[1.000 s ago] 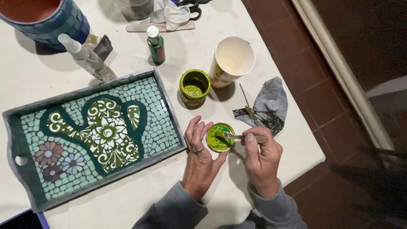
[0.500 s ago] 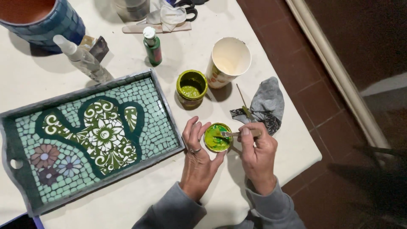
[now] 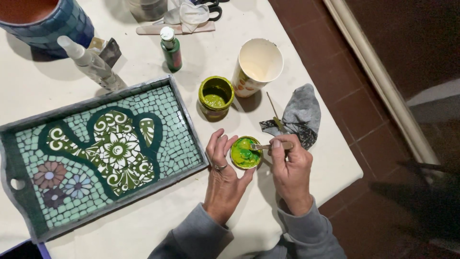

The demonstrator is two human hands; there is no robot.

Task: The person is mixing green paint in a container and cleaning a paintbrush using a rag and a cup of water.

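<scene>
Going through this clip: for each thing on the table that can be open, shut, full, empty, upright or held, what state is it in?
Small lid: holds bright green paint, steadied by left hand.
Stick: held by right hand, tip in the paint.
Paint jar: open, upright, green paint inside.
Paper cup: tilted, looks empty.
Green bottle: upright, capped.
Spray bottle: lying down.
Mosaic tray: flat on table.
Grey rag: crumpled.

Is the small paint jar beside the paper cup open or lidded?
Open: the small paint jar stands upright with no lid, green paint visible inside. The paper cup beside it looks empty.
</scene>
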